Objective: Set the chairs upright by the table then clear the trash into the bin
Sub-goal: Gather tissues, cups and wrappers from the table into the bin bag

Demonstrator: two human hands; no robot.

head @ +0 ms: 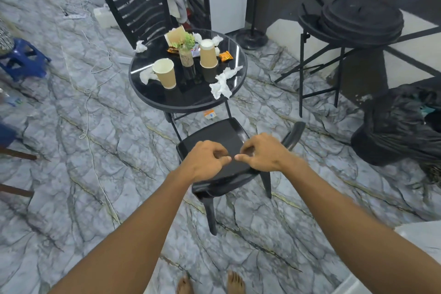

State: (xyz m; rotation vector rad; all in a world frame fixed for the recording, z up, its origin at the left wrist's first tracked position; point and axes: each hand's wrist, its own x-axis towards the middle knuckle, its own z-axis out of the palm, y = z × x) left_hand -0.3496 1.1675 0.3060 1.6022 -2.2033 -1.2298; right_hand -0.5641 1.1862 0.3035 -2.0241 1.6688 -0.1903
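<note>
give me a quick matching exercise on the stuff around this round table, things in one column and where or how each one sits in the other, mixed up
Things:
1. near paper cup
2. far paper cup
3. orange snack wrapper
4. small carton

Place or state:
A. on the floor under the table's near edge
B. standing upright, open mouth up
C. turned upside down on the tabletop
D. lying near the table's right rim, beside the upside-down cup

Pairs: 1-B, 2-C, 3-D, 4-A
</note>
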